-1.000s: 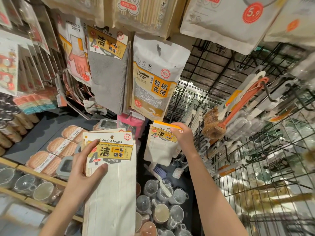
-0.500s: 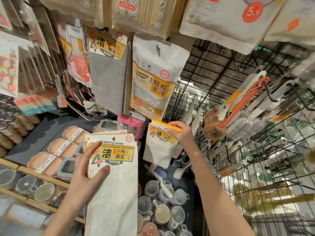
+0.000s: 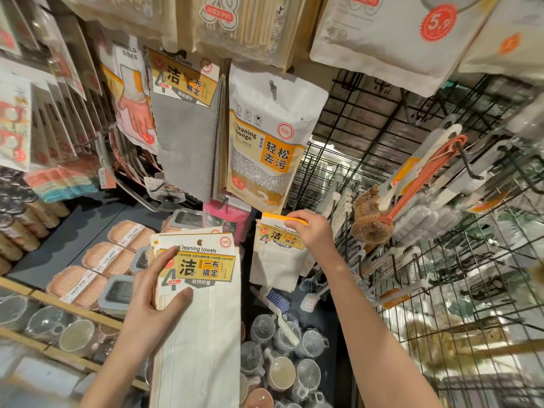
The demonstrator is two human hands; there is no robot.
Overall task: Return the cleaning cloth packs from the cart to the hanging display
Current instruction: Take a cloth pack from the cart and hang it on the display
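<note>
My left hand holds a stack of cream cleaning towel packs by the yellow header card, thumb across the front. My right hand pinches the top edge of another cream cleaning towel pack, which hangs low on the display beneath the cleaning sponge bag. Higher up on a hook hangs a grey cleaning towel pack with the same yellow label. No cart shows in this view.
Glove packs hang at the upper left. To the right, a black wire grid carries brushes. Soap boxes lie on the dark shelf at left, and wrapped cups stand below.
My right hand has shifted slightly along the top of the hanging cream pack. The stack in my left hand has risen a little.
</note>
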